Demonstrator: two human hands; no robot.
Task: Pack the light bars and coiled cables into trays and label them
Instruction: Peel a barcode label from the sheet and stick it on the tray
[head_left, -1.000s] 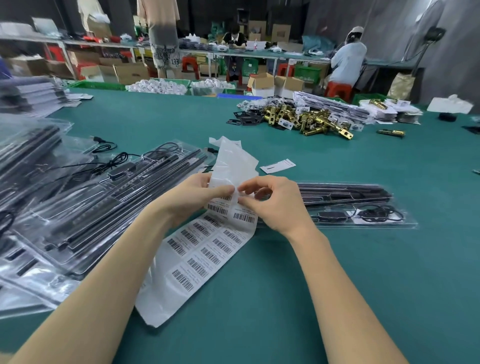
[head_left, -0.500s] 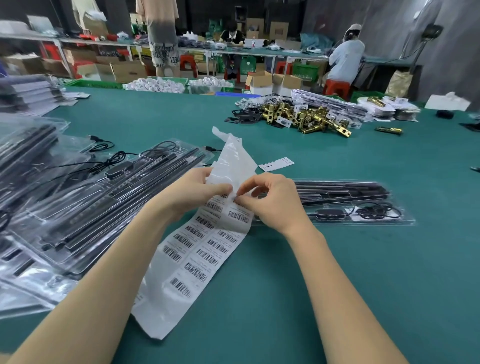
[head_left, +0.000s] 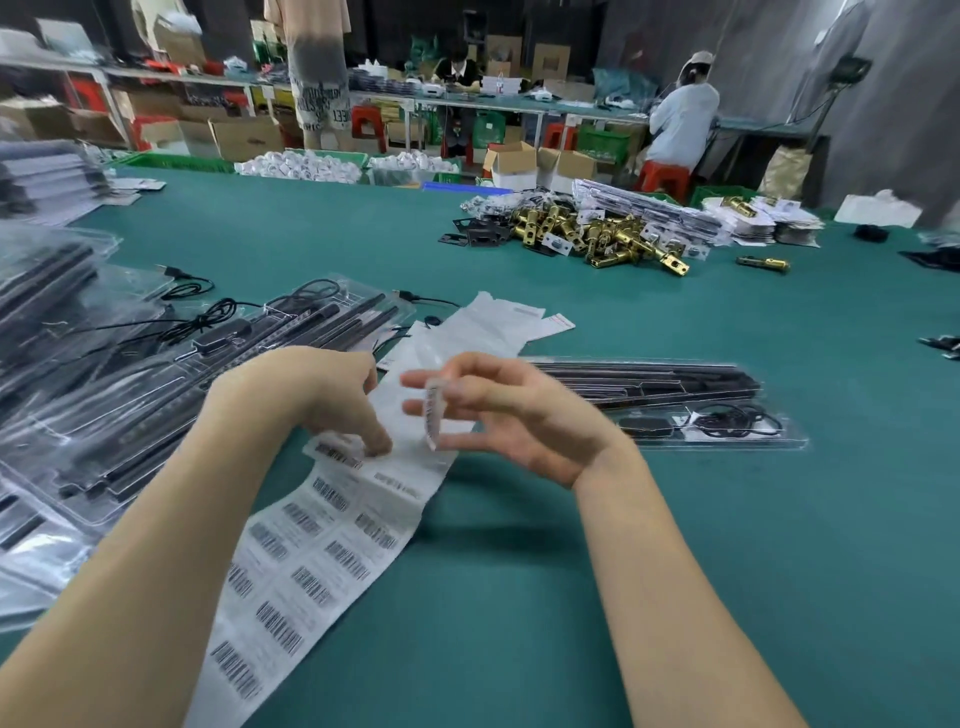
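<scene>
Nearest the camera, a long sheet of barcode labels (head_left: 306, 551) runs up the green table (head_left: 571, 597) from the bottom edge toward the hands. The left hand (head_left: 317, 395) holds the sheet down near its upper part, thumb and fingers curled and pressing on the paper beside a partly lifted label. Just to its right and slightly above the sheet, the right hand (head_left: 514, 415) pinches one peeled label (head_left: 432, 413) between thumb and fingertips (head_left: 415, 380), the other fingers loosely spread; the label stands on edge, clear of the sheet.

Behind the right hand lies a closed clear tray (head_left: 675, 405) with black light bars in it and a coiled cable (head_left: 727, 422) at its near side. Left of the left hand, a stack of similar trays (head_left: 130, 405) holds more bars and loose black cables.

Beyond the hands the bare backing of the sheet trails off on the table. Farther back sits a pile of brass hardware (head_left: 597, 234), and behind it workers sit at benches.
</scene>
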